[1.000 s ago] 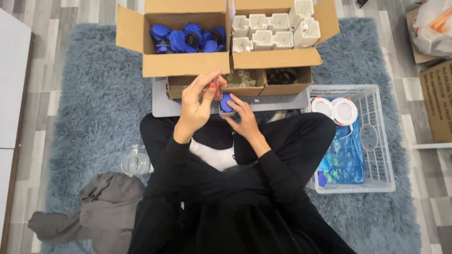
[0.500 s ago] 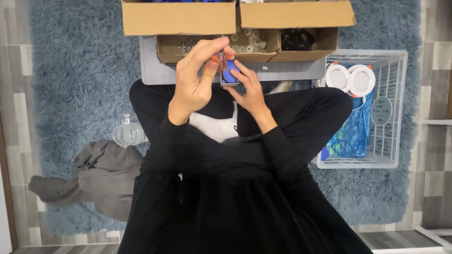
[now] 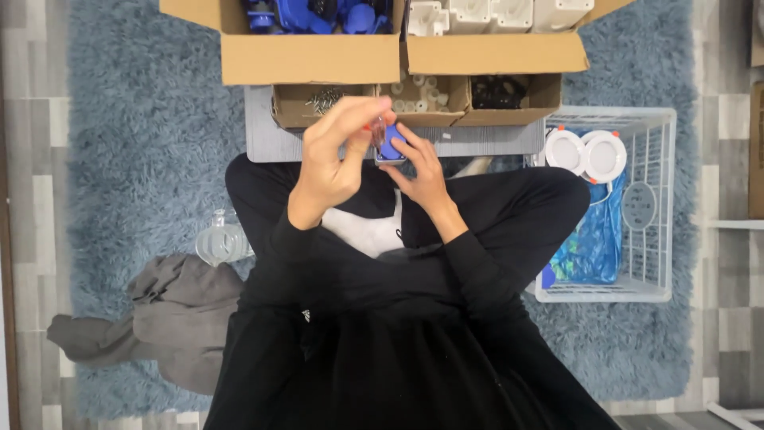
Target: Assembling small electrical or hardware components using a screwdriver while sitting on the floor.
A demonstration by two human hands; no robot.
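We held the small blue part (image 3: 390, 147) above our lap, right hand (image 3: 418, 171) cupping it | left hand (image 3: 334, 155) pinching its top | since a second ago, both hands stayed together on it, boxes (image 3: 318, 56) unvisited.

i have one view only, from the camera on the person's head, so nothing is shared with a second view. it looks almost straight down from above onto the lap and the floor ahead. the black-clothed legs (image 3: 398, 318) fill the lower middle of the frame. the two hands, left hand (image 3: 334, 159) and right hand (image 3: 418, 167), sit close under the lens, just above centre. the cardboard boxes (image 3: 318, 56) run off the top edge, the white wire basket (image 3: 660, 199) sits at right, and the blue rug (image 3: 143, 143) spreads across nearly the whole frame.
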